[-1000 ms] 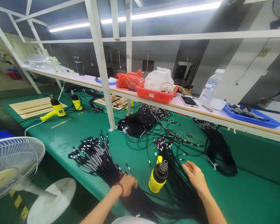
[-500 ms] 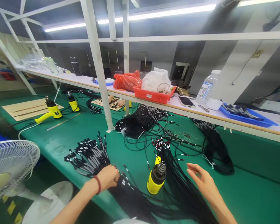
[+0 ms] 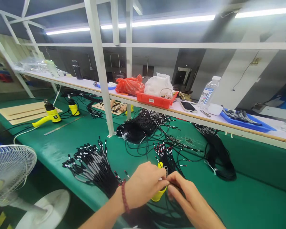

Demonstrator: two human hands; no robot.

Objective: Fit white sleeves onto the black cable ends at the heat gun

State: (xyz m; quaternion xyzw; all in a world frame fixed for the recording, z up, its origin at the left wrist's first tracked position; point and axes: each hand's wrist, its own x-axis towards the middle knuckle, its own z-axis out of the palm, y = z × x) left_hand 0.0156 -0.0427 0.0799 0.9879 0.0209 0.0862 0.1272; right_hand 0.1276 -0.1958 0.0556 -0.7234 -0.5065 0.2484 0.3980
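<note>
My left hand (image 3: 144, 183) and my right hand (image 3: 189, 198) meet in front of me over the yellow heat gun (image 3: 158, 194), which stands on the green bench (image 3: 240, 203). Both hands have their fingers pinched together at the gun's nozzle, apparently on a thin black wire (image 3: 175, 186); what they hold is partly hidden. A bundle of black wires with white sleeves (image 3: 92, 163) lies fanned out just left of my left hand. More black wires with red and white tips (image 3: 165, 152) run under and beyond the gun.
A coil of black cable (image 3: 135, 128) lies behind by the white frame post (image 3: 101, 73). The shelf carries a red tray (image 3: 154, 98), phone (image 3: 187, 106), water bottle (image 3: 207, 92) and blue tray (image 3: 245, 117). Two more heat guns (image 3: 50, 115) stand far left. A fan (image 3: 8, 171) sits at my left.
My left hand left the sleeved wire bundle and moved right to the heat gun. My right hand came left and closed; both now meet at the nozzle.
</note>
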